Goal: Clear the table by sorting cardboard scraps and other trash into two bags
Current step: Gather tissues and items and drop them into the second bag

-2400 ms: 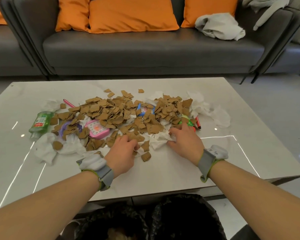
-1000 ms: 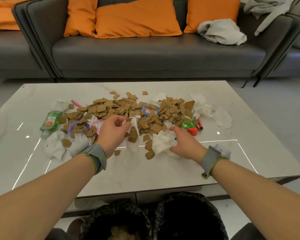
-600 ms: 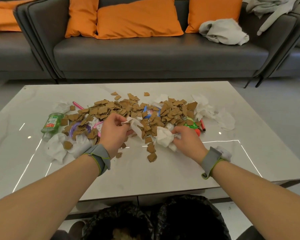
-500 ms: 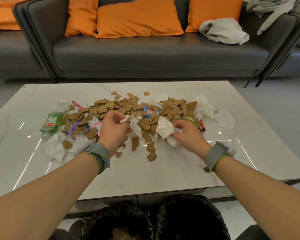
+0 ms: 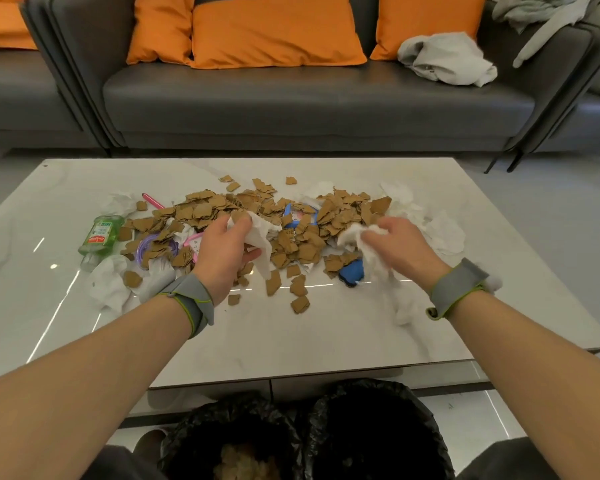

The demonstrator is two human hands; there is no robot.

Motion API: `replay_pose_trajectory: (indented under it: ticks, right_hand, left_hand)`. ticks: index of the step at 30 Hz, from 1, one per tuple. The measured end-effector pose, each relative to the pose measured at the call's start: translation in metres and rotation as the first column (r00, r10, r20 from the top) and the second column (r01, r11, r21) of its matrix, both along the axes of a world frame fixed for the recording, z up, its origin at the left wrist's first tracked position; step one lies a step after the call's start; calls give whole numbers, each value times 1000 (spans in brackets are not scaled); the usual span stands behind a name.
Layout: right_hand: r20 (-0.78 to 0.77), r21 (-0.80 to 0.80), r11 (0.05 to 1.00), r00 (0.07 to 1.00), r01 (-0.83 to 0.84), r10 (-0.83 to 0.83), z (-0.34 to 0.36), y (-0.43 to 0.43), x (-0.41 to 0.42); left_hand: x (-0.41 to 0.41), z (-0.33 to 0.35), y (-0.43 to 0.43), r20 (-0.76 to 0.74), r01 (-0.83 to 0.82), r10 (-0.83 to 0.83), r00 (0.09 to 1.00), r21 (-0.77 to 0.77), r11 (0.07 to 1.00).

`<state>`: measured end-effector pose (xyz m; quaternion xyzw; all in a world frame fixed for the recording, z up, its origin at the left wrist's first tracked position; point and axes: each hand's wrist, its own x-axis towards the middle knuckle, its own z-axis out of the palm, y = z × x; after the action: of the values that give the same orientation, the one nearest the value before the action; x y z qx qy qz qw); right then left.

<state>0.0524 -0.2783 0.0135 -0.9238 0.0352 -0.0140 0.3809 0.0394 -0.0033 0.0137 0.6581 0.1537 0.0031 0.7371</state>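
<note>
A green bottle [image 5: 99,235] lies on its side at the left end of the heap of cardboard scraps [image 5: 215,211], which spreads across the white table [image 5: 291,341]. The left hand [image 5: 222,254] comes in from the heap's near side and hangs above its near-left part with the wrist cocked up. Forefinger and thumb are curled and pinch a white tissue [image 5: 258,237] that droops between them. Above the heap's near-right part the right hand [image 5: 400,249] is raised, palm turned leftward, fingers curled round a crumpled tissue wad [image 5: 354,237] whose blurred tail hangs below the hand. A blue object [image 5: 351,273] sits at the heap's near edge under that wad. Nearer than the heap, below the table's edge, stand the left black bag [image 5: 187,441], with brown scraps inside, and the right black bag [image 5: 378,431].
</note>
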Motion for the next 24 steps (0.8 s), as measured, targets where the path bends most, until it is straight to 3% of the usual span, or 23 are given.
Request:
replay_pose_trajectory:
  ticks: [2,5,8,13,20,24]
  right_hand:
    - [-84,-193,973,990,-129,114,-13,1,-8]
    - [-155,-420,855,953,-304,262,-39,0,-12]
    - [-106,-466,842,962,-272,253,-53,-1,-14]
    - [-39,-568,786,961,-245,272,-55,4,-18]
    - [-97,-361,881,951,-307,292,-52,9,-16]
    - [-100,-349,881,948,-319,304,-45,8,-15]
  left_hand:
    - [-3,-1,-1,-15,29,-28,999,46,999]
    - [-11,-5,-3,-12,107,-107,994,235,966]
    - [-17,-9,-5,-3,184,-201,980,416,890]
    - [-23,-9,-6,-88,287,-280,956,471,834]
    - [-27,-14,-12,-131,372,-360,924,534,760]
    - [-28,-14,-18,-116,364,-372,921,597,715]
